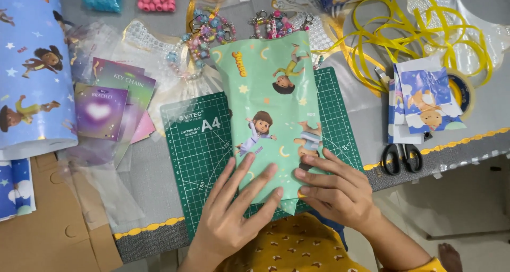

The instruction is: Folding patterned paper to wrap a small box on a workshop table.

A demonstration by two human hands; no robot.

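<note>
- Mint-green wrapping paper with cartoon children covers a flat parcel that lies lengthwise on a green cutting mat, its far end reaching past the mat's top edge and its near end under both hands.
- The left hand lies palm-down on the parcel's near left corner, fingers spread and flat, pressing the paper rather than pinching it.
- The right hand rests on the near right corner, fingers stretched leftward across the paper, tips close to the left hand's fingers; it grips nothing.
- The mat sits on a grey table edged with yellow trim, close to the person's yellow patterned clothing.
- Just right of the mat, black-handled scissors lie near the table edge, below a folded piece of blue cartoon paper.
- Loose yellow ribbon curls over the far right of the table.
- Beyond the parcel's far end lie beaded keychains in pastel colours.
- To the left of the mat, purple and pink cards in clear sleeves overlap one another.
- At the far left lies a wide roll of blue wrapping paper with cartoon figures, and brown cardboard below it.
</note>
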